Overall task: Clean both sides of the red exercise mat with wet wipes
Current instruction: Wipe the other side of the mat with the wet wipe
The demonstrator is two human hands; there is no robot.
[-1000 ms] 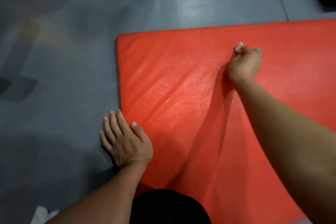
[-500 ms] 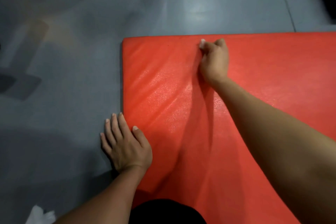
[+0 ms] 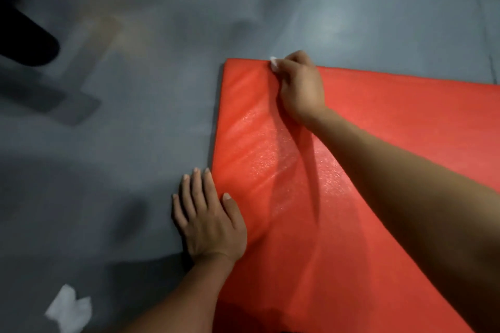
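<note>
Head view: right hand [image 3: 301, 86], seemingly wipe [image 3: 273, 63].

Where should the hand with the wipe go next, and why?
Probably a short sweep left, to the mat's far-left corner. The right hand grips the wet wipe at the far edge of the red mat, just short of that corner, while the left hand rests flat at the mat's left edge.
</note>
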